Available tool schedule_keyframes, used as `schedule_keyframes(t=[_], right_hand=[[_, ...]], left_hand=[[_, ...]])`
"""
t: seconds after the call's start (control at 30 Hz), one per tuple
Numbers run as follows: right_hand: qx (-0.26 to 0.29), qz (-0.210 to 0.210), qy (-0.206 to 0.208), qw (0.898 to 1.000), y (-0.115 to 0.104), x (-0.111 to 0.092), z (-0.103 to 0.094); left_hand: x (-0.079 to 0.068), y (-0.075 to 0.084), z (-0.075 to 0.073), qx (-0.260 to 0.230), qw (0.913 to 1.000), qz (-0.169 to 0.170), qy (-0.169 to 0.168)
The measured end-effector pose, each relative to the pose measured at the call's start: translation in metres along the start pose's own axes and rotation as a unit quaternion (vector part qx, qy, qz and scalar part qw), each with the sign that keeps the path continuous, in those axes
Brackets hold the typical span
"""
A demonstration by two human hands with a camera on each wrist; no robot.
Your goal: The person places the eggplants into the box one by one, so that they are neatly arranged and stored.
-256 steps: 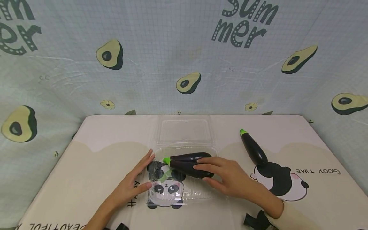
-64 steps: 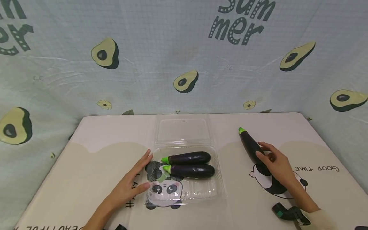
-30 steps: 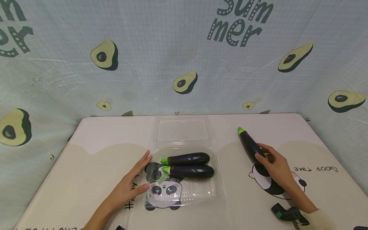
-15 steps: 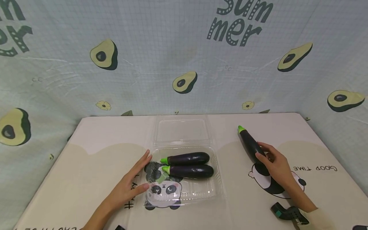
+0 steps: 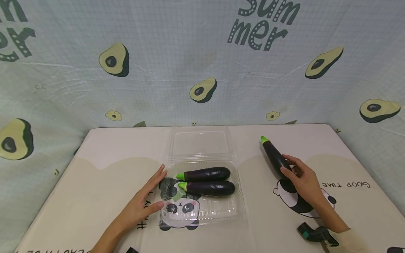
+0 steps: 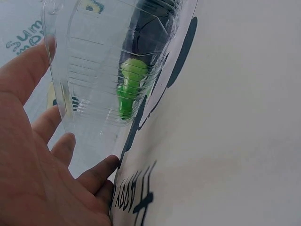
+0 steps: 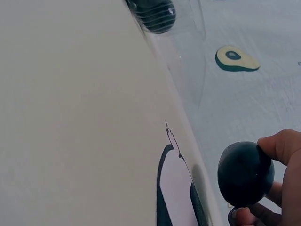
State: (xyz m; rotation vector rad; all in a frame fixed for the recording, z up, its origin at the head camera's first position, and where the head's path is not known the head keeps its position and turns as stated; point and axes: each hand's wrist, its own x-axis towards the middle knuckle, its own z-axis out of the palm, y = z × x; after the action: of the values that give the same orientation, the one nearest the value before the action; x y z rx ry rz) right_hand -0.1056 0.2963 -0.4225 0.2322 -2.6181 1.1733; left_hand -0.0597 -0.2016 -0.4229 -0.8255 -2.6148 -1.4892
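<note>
A clear plastic clamshell box lies with its lid folded back. Inside, side by side, are two dark purple eggplants: a rear one and a front one, green stems to the left. My left hand is spread with straight fingers at the box's left edge; in the left wrist view, the fingertips meet the rim. On the right, my right hand pinches a third eggplant near its round end. That end shows between thumb and fingers in the right wrist view, a little off the tabletop.
The table has a printed cover with a panda and lettering. A dark strap-like device is by my right wrist, and a dark object sits at the lower right edge. An avocado-print curtain hangs behind.
My right hand has gone from the front eggplant in the box to the one on the right and taken hold of it. Lately its stem end has risen slightly. The left hand stays put.
</note>
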Motion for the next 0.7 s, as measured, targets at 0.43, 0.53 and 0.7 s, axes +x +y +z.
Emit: schedule_keyframes(t=[0.43,0.53,0.7], right_hand=[[0.005,-0.017,-0.01,1.0,-0.021,0.0,-0.002],[0.007,-0.026,-0.015,1.0,-0.025,0.0,-0.002],[0.02,-0.046,-0.025,0.998,-0.033,-0.002,-0.002]], left_hand=[[-0.001,0.001,-0.001,-0.001,0.9999,0.013,0.0],[-0.001,0.001,-0.001,-0.002,0.9999,0.01,0.0],[-0.001,0.001,-0.001,-0.002,1.0,0.005,-0.001]])
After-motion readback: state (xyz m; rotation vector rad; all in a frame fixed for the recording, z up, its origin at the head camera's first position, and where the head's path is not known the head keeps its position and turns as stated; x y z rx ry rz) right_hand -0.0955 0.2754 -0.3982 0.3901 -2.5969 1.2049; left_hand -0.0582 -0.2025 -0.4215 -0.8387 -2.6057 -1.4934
